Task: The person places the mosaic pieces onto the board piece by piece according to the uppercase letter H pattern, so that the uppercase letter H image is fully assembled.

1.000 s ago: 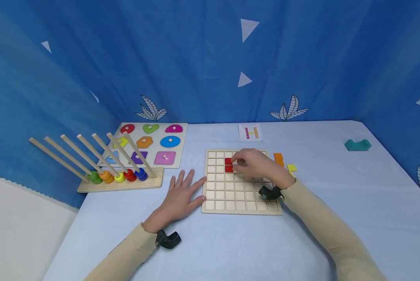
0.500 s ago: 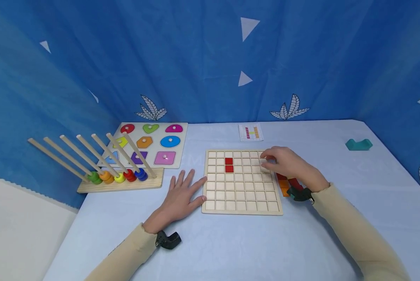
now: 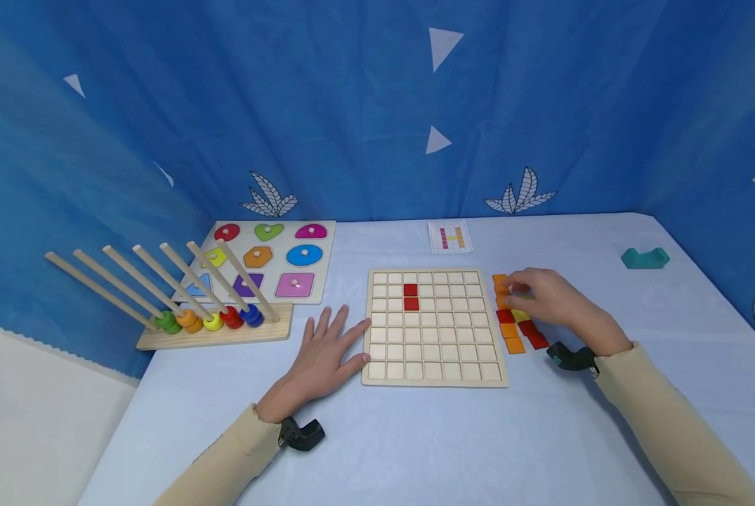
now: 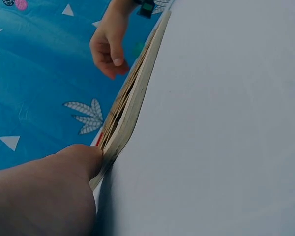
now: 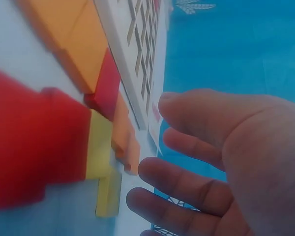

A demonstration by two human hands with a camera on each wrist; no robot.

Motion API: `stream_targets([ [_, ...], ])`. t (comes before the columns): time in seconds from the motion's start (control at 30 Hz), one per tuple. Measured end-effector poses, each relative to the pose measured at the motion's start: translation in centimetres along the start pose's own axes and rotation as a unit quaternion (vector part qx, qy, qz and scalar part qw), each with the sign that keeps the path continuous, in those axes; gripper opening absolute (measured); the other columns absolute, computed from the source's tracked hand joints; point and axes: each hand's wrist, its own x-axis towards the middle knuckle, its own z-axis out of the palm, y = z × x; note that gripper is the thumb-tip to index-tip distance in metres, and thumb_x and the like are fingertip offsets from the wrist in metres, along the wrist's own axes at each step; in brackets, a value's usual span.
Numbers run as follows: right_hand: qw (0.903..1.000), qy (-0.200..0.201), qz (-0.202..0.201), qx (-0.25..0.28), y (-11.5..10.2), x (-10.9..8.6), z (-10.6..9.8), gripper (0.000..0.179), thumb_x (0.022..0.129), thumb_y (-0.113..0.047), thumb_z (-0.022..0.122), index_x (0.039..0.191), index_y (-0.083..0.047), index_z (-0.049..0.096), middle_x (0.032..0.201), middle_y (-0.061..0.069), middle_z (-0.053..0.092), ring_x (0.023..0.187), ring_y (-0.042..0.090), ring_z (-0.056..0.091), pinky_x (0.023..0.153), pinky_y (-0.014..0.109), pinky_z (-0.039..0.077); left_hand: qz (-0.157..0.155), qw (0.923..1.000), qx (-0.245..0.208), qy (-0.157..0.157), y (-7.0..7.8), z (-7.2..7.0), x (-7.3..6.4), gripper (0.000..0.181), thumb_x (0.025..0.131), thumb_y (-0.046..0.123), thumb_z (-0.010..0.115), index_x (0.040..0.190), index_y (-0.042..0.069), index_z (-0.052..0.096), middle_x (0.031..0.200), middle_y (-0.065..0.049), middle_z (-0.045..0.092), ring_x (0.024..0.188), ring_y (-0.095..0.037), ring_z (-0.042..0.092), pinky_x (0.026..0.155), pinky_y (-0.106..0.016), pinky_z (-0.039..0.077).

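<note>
A wooden grid board point(image 3: 434, 351) lies mid-table, with two red square tiles point(image 3: 411, 296) set in adjoining cells of one column. My left hand point(image 3: 322, 358) rests flat with spread fingers, thumb and index tips at the board's left edge; the left wrist view shows the thumb point(image 4: 86, 157) against that edge. Past the board's right side, my right hand point(image 3: 544, 299) hovers over loose tiles, fingers loosely bent and nothing between them. Beneath and around it lie orange tiles point(image 3: 514, 345), red tiles point(image 3: 533, 334) and a yellow tile point(image 3: 519, 315). In the right wrist view, yellow pieces point(image 5: 101, 145) sit left of the fingertips.
A printed pattern card point(image 3: 450, 237) lies behind the board. To the left stand a peg stacker point(image 3: 215, 340) with coloured rings and a shape puzzle point(image 3: 289, 242) with knobs. A teal holder point(image 3: 645, 259) is at the far right, and a blue curtain point(image 3: 364, 105) hangs behind.
My right hand has moved right, from the red tiles on the board to the loose tiles beside it, leaving both red tiles in their cells. My left hand stays in place.
</note>
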Motion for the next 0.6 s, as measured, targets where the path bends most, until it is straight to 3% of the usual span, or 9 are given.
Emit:
stream_targets([
  [0.23,0.9994,-0.009,0.029,-0.016,0.1,-1.2,0.0,0.032,0.089,-0.019,0.078,0.114,-0.001,0.074,0.107,0.014,0.073,0.095,0.026,0.064,0.086,0.047,0.060,-0.004,1.0000,-0.002,-0.007,0.0,-0.1,0.1,0.062,0.099,0.047,0.058,0.155,0.024,0.045,0.167,-0.022,0.026,0.156,-0.052,0.012,0.119,-0.075,0.009],
  [0.6,0.9998,-0.007,0.012,-0.015,1.3,-4.8,0.3,0.032,0.080,-0.020,0.085,0.106,-0.004,0.075,0.101,0.010,0.073,0.092,0.024,0.064,0.084,0.048,0.060,-0.004,1.0000,-0.004,-0.001,0.0,0.0,0.0,0.062,0.098,0.047,0.059,0.155,0.024,0.046,0.167,-0.022,0.027,0.156,-0.052,0.013,0.119,-0.075,0.009],
])
